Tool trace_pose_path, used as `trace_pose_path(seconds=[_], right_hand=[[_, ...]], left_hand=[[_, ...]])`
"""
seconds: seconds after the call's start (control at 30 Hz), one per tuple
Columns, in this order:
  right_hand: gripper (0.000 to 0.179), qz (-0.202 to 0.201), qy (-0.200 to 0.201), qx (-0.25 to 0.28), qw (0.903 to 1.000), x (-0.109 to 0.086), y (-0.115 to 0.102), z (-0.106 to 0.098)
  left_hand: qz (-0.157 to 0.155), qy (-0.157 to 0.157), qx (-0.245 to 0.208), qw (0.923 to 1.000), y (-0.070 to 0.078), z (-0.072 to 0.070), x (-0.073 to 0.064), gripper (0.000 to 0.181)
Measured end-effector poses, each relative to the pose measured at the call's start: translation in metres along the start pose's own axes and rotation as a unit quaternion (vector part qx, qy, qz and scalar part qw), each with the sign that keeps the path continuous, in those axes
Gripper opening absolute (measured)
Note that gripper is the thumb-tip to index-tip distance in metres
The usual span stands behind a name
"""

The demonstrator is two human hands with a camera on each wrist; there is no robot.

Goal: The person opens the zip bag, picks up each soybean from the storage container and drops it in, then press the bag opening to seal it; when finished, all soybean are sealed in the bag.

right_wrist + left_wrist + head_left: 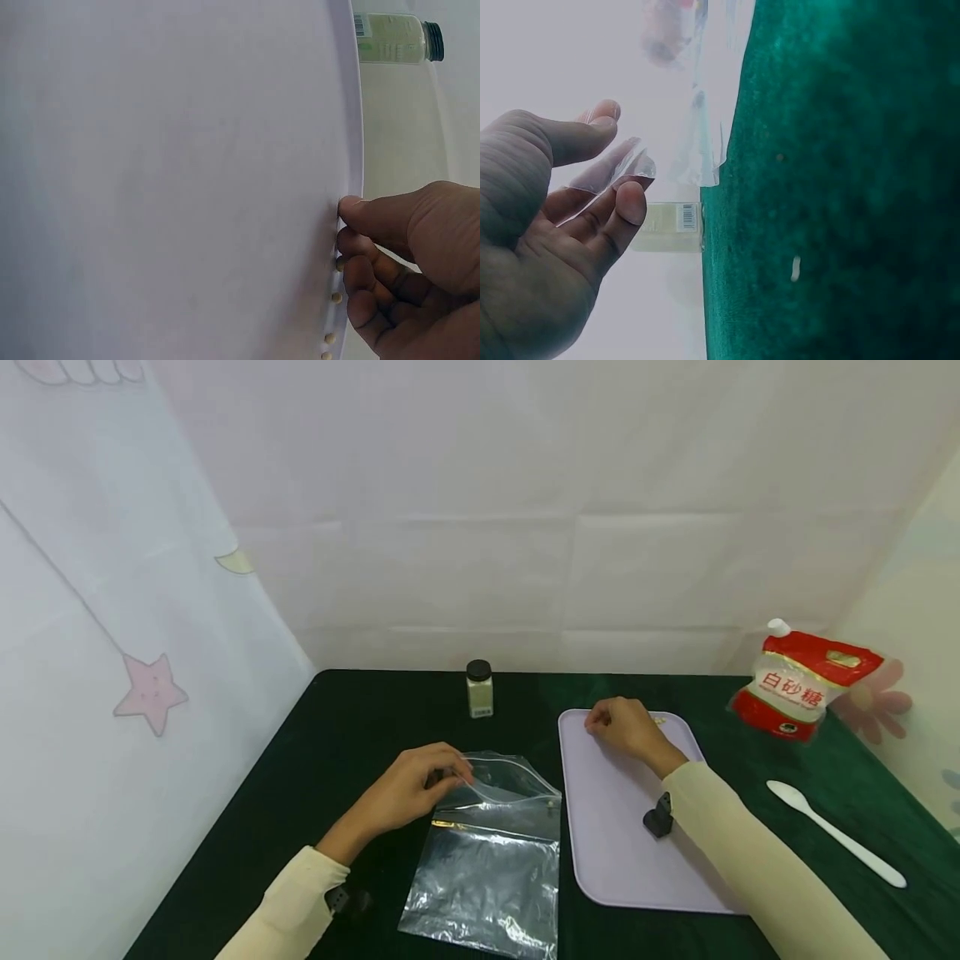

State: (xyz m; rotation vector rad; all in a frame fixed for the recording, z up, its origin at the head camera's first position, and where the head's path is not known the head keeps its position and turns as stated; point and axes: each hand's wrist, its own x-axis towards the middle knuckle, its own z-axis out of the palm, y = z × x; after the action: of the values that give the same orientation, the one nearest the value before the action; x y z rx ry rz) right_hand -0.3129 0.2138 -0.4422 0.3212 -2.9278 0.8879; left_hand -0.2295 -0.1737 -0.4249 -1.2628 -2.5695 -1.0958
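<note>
Soft, diffuse light fills the head view, leaving the white backdrop (480, 468) greyish; bright glare streaks the plastic bag (495, 881) at lower centre. In the left wrist view, the upper left looks washed out and the green cloth (855, 150) blurs at right. The right wrist view shows a soft shadow on the tray (187, 172), lower right, and hazy, bluish blur along the left edge.

Pale, creased cloth (525, 527) forms the rear backdrop. The left panel (75, 793), whitish, bears a pink star (151, 693) and a yellowish motif (236, 562); the right panel (911, 618), cream-toned, carries a pink flower (888, 703). Dark green fabric (375, 718) covers the desk. Lighting is soft and diffuse.
</note>
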Motion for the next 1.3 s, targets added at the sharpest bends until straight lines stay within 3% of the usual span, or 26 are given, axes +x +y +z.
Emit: trace_pose_path(seconds=[0.4, 0.6, 0.73, 0.87, 1.03, 1.17, 1.3], right_hand=[[0.005, -0.002, -0.02, -0.006, 0.9998, 0.002, -0.004, 0.0], [0.004, -0.037, -0.017, 0.004, 0.9992, -0.002, -0.014, 0.0], [0.004, -0.089, -0.031, 0.04, 0.9947, -0.009, -0.029, -0.001], [0.01, -0.149, -0.058, 0.103, 0.9817, -0.018, -0.05, -0.003], [0.016, -0.222, -0.11, 0.172, 0.9535, -0.032, -0.074, -0.004], [0.012, -0.27, -0.145, 0.188, 0.9334, -0.041, -0.088, -0.003], [0.013, -0.3, -0.164, 0.194, 0.9195, -0.045, -0.095, -0.002]], left_hand=[[-0.001, -0.001, 0.003, 1.0, -0.004, -0.001, -0.001, 0.017], [-0.001, 0.0, -0.001, 1.0, -0.003, -0.001, 0.002, 0.017], [-0.004, 0.0, 0.002, 1.0, -0.002, 0.0, 0.001, 0.015], [-0.004, 0.001, 0.004, 1.0, -0.001, 0.001, -0.001, 0.014], [0.0, 0.005, 0.006, 1.0, 0.0, 0.001, 0.0, 0.016], [-0.004, 0.005, 0.006, 1.0, 0.001, 0.001, 0.001, 0.017], [-0.006, 0.004, 0.005, 1.0, 0.002, 0.001, 0.0, 0.017]])
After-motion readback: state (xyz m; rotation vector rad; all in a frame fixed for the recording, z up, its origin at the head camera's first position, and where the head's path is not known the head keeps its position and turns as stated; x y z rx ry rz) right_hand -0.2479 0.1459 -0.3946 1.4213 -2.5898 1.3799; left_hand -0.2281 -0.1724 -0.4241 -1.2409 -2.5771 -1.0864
